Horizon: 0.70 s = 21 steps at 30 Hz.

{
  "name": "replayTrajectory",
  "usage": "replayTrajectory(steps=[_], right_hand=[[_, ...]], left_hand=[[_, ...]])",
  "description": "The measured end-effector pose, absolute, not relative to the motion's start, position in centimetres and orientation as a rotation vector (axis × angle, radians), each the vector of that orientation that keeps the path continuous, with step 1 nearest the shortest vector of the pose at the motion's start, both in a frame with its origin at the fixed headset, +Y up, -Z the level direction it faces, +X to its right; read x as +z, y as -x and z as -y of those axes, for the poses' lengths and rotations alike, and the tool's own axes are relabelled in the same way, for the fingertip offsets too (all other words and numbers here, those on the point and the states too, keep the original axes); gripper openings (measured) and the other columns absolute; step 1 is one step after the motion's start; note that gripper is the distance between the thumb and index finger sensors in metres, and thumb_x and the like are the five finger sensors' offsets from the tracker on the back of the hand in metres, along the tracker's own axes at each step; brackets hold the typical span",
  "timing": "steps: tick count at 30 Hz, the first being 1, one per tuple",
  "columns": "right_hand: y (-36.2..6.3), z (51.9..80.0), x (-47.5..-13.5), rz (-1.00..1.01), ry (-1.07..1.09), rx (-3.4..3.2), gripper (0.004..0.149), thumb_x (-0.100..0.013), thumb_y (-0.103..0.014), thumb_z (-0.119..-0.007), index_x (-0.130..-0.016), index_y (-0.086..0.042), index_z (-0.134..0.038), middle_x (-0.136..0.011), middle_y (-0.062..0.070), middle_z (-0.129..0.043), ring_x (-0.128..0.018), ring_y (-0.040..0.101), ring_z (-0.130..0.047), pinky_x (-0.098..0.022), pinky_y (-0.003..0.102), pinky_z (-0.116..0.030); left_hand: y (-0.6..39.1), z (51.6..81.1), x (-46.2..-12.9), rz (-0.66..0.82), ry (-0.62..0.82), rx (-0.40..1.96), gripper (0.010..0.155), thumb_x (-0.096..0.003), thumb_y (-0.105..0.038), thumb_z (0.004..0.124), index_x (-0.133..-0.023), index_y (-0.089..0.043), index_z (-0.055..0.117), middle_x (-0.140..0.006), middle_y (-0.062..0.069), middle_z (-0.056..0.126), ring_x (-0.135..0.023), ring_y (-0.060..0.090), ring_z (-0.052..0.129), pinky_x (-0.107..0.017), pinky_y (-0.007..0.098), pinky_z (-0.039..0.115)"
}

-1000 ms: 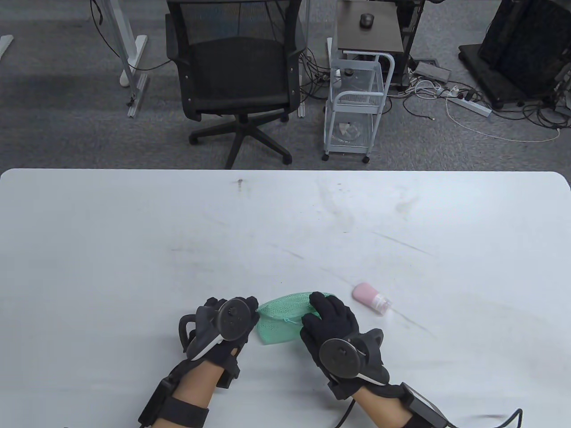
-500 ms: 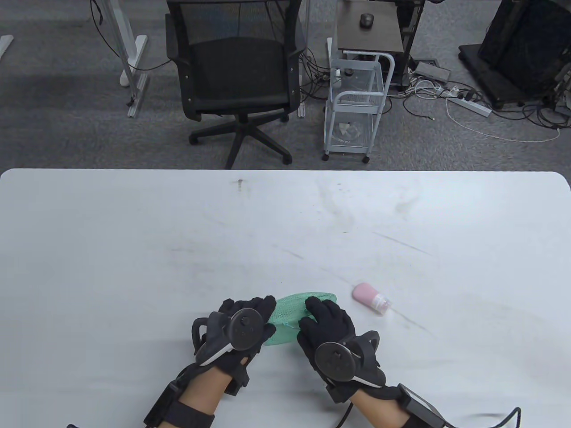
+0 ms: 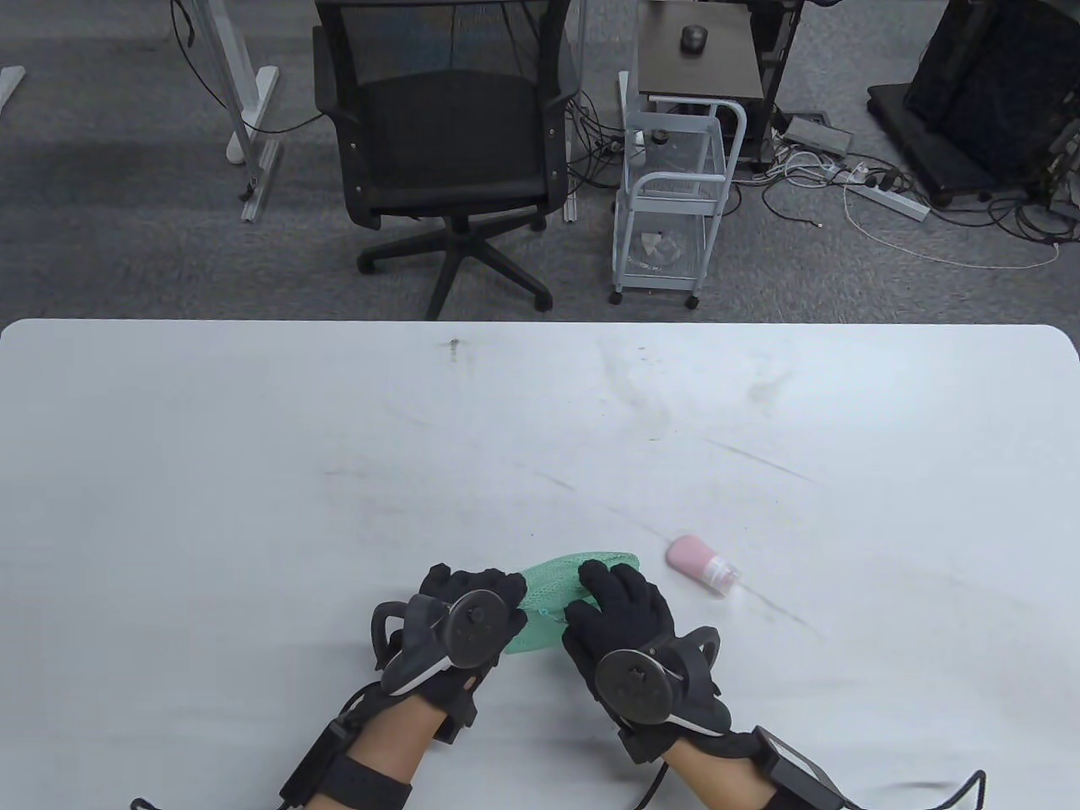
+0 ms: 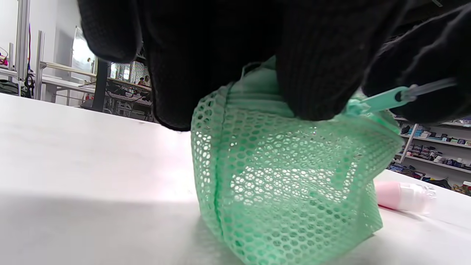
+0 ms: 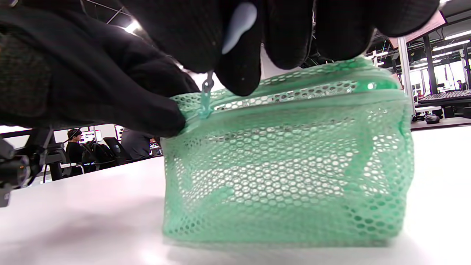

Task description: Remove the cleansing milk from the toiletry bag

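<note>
A green mesh toiletry bag (image 3: 548,586) stands on the white table (image 3: 540,422) near its front edge. My left hand (image 3: 498,591) grips the bag's left end from above, with its fingers (image 4: 220,55) pressing on the top. My right hand (image 3: 591,591) rests on the bag's right part and pinches the zipper pull (image 5: 206,95), which also shows in the left wrist view (image 4: 382,101). A pink cleansing milk bottle (image 3: 702,567) with a clear cap lies on the table right of the bag, apart from both hands; it also shows in the left wrist view (image 4: 401,195).
A black office chair (image 3: 447,160) and a small white cart (image 3: 675,186) stand on the floor beyond the table's far edge. Cables lie on the floor at the back right.
My left hand has moved right and onto the bag, covering more of its left end. My right hand has shifted slightly left on the bag. The pink bottle has not moved.
</note>
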State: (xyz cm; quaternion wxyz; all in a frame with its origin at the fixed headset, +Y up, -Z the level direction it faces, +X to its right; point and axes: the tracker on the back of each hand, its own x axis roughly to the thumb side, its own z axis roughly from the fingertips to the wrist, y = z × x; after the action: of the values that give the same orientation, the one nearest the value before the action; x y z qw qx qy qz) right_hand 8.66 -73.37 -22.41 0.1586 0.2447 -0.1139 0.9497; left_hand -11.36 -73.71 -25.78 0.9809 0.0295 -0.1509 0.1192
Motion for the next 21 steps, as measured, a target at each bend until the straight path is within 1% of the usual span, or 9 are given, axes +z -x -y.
replayTrajectory(steps=[9, 21], right_hand=[[-9.4, 73.2, -23.0, 0.305, -0.648, 2.718, 0.035, -0.054, -0.028, -0.088, -0.079, -0.004, -0.095, -0.109, 0.032, -0.070, -0.088, 0.070, -0.068, -0.060, 0.075, -0.060], [-10.3, 73.0, -23.7, 0.311, -0.590, 2.724, 0.035, -0.054, -0.028, -0.088, -0.080, -0.004, -0.095, -0.110, 0.031, -0.070, -0.088, 0.069, -0.068, -0.060, 0.074, -0.061]], left_hand=[[11.5, 73.7, -25.8, 0.289, -0.087, 0.231, 0.044, -0.0437, -0.040, 0.097, -0.086, -0.028, 0.095, -0.092, 0.003, 0.102, -0.079, 0.036, 0.104, -0.071, 0.064, 0.068], [12.6, 73.4, -26.1, 0.246, -0.110, 0.233, 0.043, -0.0440, -0.040, 0.097, -0.086, -0.029, 0.096, -0.092, 0.004, 0.102, -0.079, 0.037, 0.103, -0.070, 0.064, 0.068]])
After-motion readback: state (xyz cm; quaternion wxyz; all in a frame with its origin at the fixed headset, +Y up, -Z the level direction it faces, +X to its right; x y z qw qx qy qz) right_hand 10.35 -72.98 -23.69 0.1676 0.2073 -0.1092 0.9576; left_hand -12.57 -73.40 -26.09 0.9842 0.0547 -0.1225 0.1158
